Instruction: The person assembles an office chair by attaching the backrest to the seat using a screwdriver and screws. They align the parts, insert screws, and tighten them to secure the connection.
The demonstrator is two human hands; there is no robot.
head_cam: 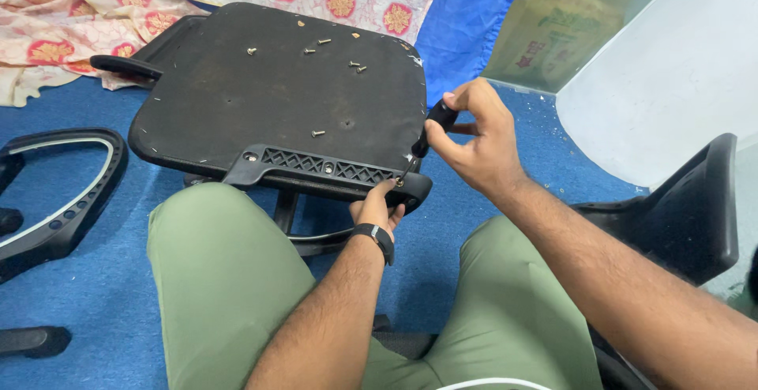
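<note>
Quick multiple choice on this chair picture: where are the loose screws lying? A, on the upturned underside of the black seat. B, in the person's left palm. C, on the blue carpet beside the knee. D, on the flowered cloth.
A: several small loose screws lie scattered on the upturned black seat, while the right hand holds a screwdriver at the seat's near edge and the left hand steadies the armrest bracket.

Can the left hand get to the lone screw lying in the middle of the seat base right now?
Probably yes. The left hand grips the base's near edge, and the screw lies just beyond on the open surface, nothing between them. It would have to let go first.
</note>
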